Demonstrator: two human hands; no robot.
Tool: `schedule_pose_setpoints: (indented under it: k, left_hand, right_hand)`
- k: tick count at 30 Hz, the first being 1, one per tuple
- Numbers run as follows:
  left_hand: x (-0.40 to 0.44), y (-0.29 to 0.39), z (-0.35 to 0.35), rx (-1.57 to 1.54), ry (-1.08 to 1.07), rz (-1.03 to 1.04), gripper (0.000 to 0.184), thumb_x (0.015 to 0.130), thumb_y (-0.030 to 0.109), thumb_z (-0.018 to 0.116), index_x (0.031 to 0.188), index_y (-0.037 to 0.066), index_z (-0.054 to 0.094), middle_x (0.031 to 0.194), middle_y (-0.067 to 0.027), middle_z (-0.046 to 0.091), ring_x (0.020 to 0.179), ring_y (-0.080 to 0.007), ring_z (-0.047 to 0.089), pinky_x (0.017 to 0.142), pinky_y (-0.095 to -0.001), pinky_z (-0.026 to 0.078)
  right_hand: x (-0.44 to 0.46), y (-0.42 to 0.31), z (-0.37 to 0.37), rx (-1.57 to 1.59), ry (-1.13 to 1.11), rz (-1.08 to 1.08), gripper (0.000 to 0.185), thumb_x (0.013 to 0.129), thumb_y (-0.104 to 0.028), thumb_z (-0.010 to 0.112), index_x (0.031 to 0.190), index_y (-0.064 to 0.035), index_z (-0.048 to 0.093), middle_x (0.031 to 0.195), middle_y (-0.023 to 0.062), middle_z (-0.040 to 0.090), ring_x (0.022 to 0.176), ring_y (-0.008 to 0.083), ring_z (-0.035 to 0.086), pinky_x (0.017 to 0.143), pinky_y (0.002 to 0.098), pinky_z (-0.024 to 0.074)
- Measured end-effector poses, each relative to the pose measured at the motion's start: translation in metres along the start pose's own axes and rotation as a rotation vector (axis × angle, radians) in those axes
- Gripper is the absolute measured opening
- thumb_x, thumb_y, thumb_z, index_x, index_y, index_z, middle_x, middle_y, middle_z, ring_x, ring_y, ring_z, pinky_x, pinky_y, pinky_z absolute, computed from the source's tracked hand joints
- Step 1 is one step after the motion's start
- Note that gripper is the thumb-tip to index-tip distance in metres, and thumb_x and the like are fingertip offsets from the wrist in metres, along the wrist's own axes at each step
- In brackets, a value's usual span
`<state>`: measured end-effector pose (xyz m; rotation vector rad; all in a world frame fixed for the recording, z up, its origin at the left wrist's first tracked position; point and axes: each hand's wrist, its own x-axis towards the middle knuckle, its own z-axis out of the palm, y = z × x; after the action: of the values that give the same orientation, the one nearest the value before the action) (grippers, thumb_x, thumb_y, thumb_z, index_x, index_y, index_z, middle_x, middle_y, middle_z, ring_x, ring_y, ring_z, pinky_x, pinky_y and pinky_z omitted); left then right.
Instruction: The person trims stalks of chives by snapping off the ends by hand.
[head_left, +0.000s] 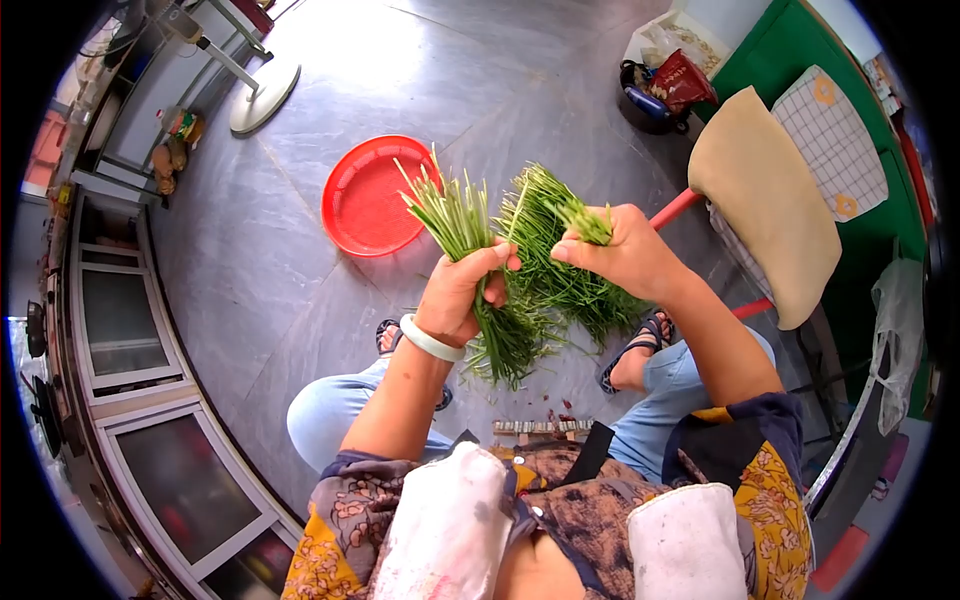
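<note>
My left hand [462,292], with a pale bangle on its wrist, is closed around a bunch of green chives [450,212]. Their pale stalk ends fan upward and the leaves hang below the fist. My right hand [637,255] is closed on a smaller bunch of chives [588,222], with the ends poking out past the thumb. Beneath and between both hands, a large heap of chives [570,270] lies on the floor. Past my left hand stands a round red plastic basin [365,205]; no chives show in it.
Loose bits of leaf lie on the grey tiled floor [290,330] by my sandalled feet. On the right is a chair with a tan seat pad [765,200]. A dark pot [650,105] holds packets at the back. A fan base [265,95] and glass-fronted cabinets [185,480] are on the left.
</note>
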<state>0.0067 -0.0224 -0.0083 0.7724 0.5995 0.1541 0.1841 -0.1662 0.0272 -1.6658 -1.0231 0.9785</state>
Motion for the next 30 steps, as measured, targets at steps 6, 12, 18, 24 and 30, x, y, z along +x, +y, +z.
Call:
schedule_pose_setpoints:
  k: [6,12,18,24,30]
  left_hand:
    - [-0.002,-0.002,0.009,-0.002,-0.076,-0.066,0.011,0.087,0.016,0.06,0.095,0.009,0.058,0.081,-0.0003,0.06,0.05,-0.0066,0.043,0.049,-0.0229,0.037]
    - [-0.001,-0.006,0.015,0.052,-0.066,-0.001,0.012,0.086,0.016,0.064,0.095,0.009,0.062,0.08,0.0,0.061,0.051,-0.0072,0.045,0.048,-0.0234,0.038]
    - [0.001,-0.011,0.012,0.139,-0.037,0.061,0.014,0.084,0.016,0.066,0.096,0.009,0.062,0.077,-0.0003,0.061,0.051,-0.0077,0.047,0.047,-0.0222,0.038]
    - [-0.003,-0.003,0.015,0.119,-0.044,0.024,0.016,0.083,0.018,0.066,0.096,0.009,0.062,0.077,-0.0007,0.061,0.052,-0.0066,0.046,0.047,-0.0213,0.038]
    - [-0.007,-0.001,0.018,0.103,-0.036,0.0,0.018,0.084,0.019,0.065,0.097,0.008,0.062,0.076,0.0,0.059,0.051,-0.0061,0.044,0.046,-0.0198,0.035]
  right_hand:
    - [0.008,-0.023,0.025,0.419,0.028,0.079,0.012,0.085,-0.014,0.066,0.079,-0.0041,0.065,0.069,-0.0013,0.062,0.062,0.0043,0.05,0.055,0.0219,0.0377]
    - [0.01,-0.015,0.031,0.423,0.057,0.108,0.011,0.083,-0.012,0.065,0.075,-0.0046,0.066,0.067,-0.0003,0.062,0.061,0.0056,0.051,0.056,0.0221,0.0381]
    - [0.009,-0.016,0.032,0.397,0.027,0.044,0.013,0.085,-0.01,0.063,0.074,-0.0026,0.066,0.068,0.0002,0.064,0.064,0.0058,0.054,0.059,0.022,0.0414]
    - [0.008,-0.015,0.027,0.313,0.011,0.033,0.014,0.087,-0.01,0.062,0.079,0.0008,0.067,0.071,0.0022,0.066,0.067,0.008,0.059,0.064,0.0234,0.0457]
    - [0.007,-0.011,0.025,0.414,-0.086,-0.019,0.014,0.089,-0.009,0.058,0.088,0.0028,0.066,0.078,0.0051,0.067,0.072,0.0094,0.06,0.068,0.0242,0.0478]
